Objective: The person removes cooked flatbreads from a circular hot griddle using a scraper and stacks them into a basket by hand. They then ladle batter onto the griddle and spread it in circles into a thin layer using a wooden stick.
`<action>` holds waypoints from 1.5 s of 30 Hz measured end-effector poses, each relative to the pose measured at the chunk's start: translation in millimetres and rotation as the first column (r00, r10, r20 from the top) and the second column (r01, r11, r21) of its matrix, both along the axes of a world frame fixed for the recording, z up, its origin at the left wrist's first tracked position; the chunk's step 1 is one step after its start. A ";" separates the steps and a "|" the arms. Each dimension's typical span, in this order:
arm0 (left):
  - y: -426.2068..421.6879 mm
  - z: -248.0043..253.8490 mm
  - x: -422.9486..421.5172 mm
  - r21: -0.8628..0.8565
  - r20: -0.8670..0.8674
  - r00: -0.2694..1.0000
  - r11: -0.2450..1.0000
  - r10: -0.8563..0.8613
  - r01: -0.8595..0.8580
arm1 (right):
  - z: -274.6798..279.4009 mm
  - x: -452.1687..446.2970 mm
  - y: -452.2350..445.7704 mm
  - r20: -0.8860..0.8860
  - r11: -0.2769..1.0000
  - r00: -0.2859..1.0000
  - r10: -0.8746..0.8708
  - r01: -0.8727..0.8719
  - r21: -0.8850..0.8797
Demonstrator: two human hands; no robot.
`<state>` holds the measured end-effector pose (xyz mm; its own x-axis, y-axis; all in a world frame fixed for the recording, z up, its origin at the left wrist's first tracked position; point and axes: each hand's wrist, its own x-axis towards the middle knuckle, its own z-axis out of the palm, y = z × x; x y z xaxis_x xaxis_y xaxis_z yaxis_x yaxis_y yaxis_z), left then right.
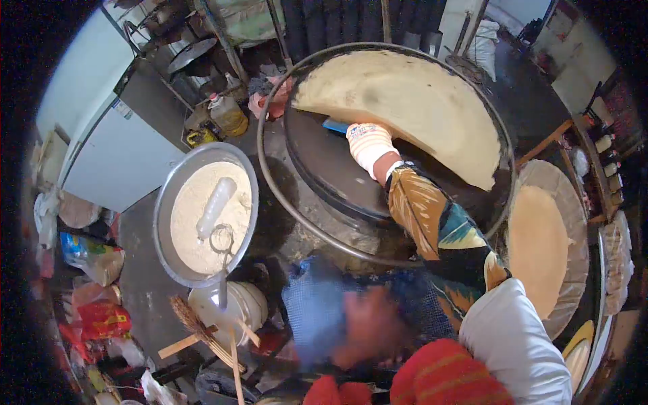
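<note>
My right hand, in a striped white-and-orange glove, reaches over a large round black griddle. It is closed on a blue scraper, whose edge sits at the border of a thin pale flatbread. The flatbread covers the far part of the griddle, and its near edge is lifted or folded close to my glove. Low in the view, my left hand is smeared by motion beside a blue checked cloth. Its fingers cannot be made out.
A metal ring surrounds the griddle. At left stands a metal basin of pale flour or batter, with a clear bottle and a ring-ended tool inside. A straw brush lies below. Finished flatbread rests on a round tray at right.
</note>
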<state>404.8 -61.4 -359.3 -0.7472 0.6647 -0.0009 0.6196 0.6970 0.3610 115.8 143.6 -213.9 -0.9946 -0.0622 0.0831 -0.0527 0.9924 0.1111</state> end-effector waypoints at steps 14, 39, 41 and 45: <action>-80.0 -29.2 19.4 0.117 -0.173 0.895 0.911 0.411 -0.396 | -13.0 10.7 -2.2 -0.043 0.971 0.992 -0.118 0.106 -0.216; -131.9 15.0 58.4 0.061 -0.128 0.926 0.934 0.356 -0.351 | 2.8 41.7 8.2 -0.444 0.984 0.882 -0.159 0.175 -0.005; -135.6 20.7 55.7 0.047 -0.117 0.926 0.934 0.358 -0.355 | -2.4 47.6 15.5 -0.462 0.987 0.874 -0.149 0.161 -0.015; -124.9 25.2 54.2 0.064 -0.129 0.924 0.933 0.361 -0.355 | -15.4 73.1 38.2 -0.529 0.994 0.842 -0.106 0.106 -0.030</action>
